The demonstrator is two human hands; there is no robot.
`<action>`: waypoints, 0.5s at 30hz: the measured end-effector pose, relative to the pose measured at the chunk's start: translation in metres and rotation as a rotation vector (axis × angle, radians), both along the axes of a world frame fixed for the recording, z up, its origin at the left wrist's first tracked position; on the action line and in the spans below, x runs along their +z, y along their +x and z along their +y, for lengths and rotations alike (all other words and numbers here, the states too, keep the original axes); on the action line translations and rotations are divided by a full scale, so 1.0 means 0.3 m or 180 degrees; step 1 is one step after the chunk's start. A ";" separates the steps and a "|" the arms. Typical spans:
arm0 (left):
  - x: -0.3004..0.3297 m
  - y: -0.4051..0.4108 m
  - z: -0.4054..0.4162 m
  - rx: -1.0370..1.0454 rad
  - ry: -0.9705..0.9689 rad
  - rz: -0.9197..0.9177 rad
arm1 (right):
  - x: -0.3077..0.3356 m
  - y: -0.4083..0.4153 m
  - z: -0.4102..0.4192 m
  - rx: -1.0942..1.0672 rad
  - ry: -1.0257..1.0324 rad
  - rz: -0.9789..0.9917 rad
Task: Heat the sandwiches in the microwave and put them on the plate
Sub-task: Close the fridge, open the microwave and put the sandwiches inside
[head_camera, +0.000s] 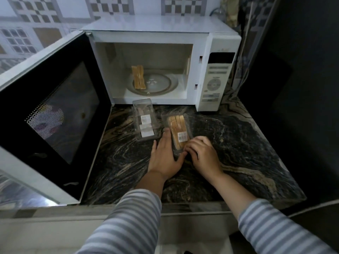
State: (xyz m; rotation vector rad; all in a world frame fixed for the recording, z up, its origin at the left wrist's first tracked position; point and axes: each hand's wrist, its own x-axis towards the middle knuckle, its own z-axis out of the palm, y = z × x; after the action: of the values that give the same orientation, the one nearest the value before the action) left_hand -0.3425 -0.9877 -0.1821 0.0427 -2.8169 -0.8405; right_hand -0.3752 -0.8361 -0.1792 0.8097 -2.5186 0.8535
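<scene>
The left hand (166, 154) lies flat on the counter (238, 143), fingers straight and together, pressed along the left side of a clear pack (179, 133). The right hand (202, 153) sits at the pack's near right corner with its fingers curled onto the plastic edge, gripping it. Both forearms reach in from below in grey-and-white striped sleeves (128, 222).

The pack holds a sandwich (177, 129) of pale bread slices standing on edge, and lies on the counter just in front of the microwave (216, 44). A white label with a barcode is stuck to its top; the print is too small to read. Just to its left lies an empty pack (145, 120), also clear, with two white labels that are likewise unreadable.

A second sandwich (139, 77) stands on the left part of the glass turntable (161, 85) inside the microwave. The door (49, 114) hangs wide open to the left. The control panel's button text is blurred.
</scene>
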 end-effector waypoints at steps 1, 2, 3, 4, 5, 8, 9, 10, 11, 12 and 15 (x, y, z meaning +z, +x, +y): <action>0.000 0.000 0.001 0.0000 -0.0005 -0.0022 | -0.003 0.002 0.000 0.0003 -0.0002 0.0034; -0.001 -0.001 0.001 0.0003 -0.0014 -0.0035 | -0.003 0.003 -0.001 0.0011 -0.0005 0.0064; -0.001 -0.002 0.001 0.0004 -0.0030 -0.0045 | -0.001 0.003 -0.002 0.0023 -0.0012 0.0088; -0.001 -0.002 0.002 0.0001 -0.0046 -0.0056 | 0.000 0.003 -0.003 0.0038 -0.0020 0.0103; -0.001 -0.002 0.003 -0.0008 -0.0053 -0.0069 | 0.001 0.004 -0.004 0.0045 -0.0026 0.0126; -0.001 -0.003 0.005 -0.0044 -0.0056 -0.0095 | 0.000 0.009 -0.006 0.0031 -0.0059 0.0221; -0.001 -0.002 0.006 -0.0060 -0.0075 -0.0101 | 0.000 0.011 -0.006 0.0024 -0.0076 0.0254; 0.000 -0.001 0.006 -0.0080 -0.0094 -0.0103 | -0.001 0.012 -0.007 0.0001 -0.0108 0.0293; 0.001 0.001 0.006 -0.0100 -0.0108 -0.0099 | -0.001 0.012 -0.006 -0.0050 -0.0169 0.0341; 0.002 0.002 0.005 -0.0119 -0.0118 -0.0096 | -0.001 0.012 -0.005 -0.0127 -0.0255 0.0379; 0.001 0.002 0.007 -0.0139 -0.0154 -0.0096 | -0.005 0.015 -0.005 -0.0226 -0.0338 0.0357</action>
State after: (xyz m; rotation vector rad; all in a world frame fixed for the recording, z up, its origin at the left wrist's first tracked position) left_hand -0.3419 -0.9856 -0.1817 -0.0133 -2.8750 -0.7870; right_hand -0.3707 -0.8376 -0.1808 0.7095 -2.3683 0.8846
